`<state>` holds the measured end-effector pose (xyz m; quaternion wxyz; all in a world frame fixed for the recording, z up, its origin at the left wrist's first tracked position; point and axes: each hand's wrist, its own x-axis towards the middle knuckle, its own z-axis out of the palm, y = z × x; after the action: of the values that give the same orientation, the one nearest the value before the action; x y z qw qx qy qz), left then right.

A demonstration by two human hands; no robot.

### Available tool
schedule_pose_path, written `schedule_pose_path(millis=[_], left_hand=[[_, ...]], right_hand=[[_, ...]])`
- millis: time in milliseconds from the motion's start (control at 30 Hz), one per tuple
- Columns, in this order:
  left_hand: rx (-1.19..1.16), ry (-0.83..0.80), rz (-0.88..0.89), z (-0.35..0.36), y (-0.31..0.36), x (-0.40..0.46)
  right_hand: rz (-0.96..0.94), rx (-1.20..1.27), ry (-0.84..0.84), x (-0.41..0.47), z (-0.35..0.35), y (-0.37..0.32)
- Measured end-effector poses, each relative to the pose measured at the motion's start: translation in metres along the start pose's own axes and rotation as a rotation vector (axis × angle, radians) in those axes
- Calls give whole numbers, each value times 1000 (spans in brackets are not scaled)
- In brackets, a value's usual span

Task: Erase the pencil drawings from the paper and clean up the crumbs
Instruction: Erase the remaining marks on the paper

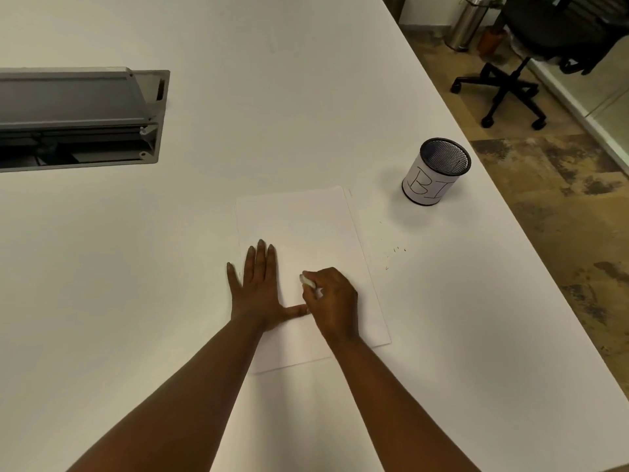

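A white sheet of paper (306, 229) lies on the white table, with a second sheet's edge showing under it on the right. I can make out no pencil marks on its visible part. My left hand (257, 287) lies flat with straight fingers on the paper's left edge, thumb out to the right. My right hand (335, 301) grips a small white eraser (307, 280), which touches the paper just right of the left hand. A few dark crumbs (394, 250) are scattered on the table right of the paper.
A black mesh cup (437, 172) wrapped in white paper lettered "BI" stands at the back right near the table's edge. A grey cable hatch (81, 117) is open in the table at the left. An office chair (531, 46) and a metal bin (468, 23) stand on the floor beyond.
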<state>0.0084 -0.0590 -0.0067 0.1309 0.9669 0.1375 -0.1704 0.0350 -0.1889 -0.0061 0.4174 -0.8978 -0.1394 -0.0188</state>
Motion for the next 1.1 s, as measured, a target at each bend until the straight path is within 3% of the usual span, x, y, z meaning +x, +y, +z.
schedule_pose_path(millis=[367,667,1100], left_hand=[[-11,-17,1,0,1,0],[-22,-15,-6,0,0,0],[-15,-20,-22,-3,4,-2]], right_hand=[[110,-31,47,71,-16,14],[224,51,-139,48,-35,16],[174,-85,-152,75,-34,6]])
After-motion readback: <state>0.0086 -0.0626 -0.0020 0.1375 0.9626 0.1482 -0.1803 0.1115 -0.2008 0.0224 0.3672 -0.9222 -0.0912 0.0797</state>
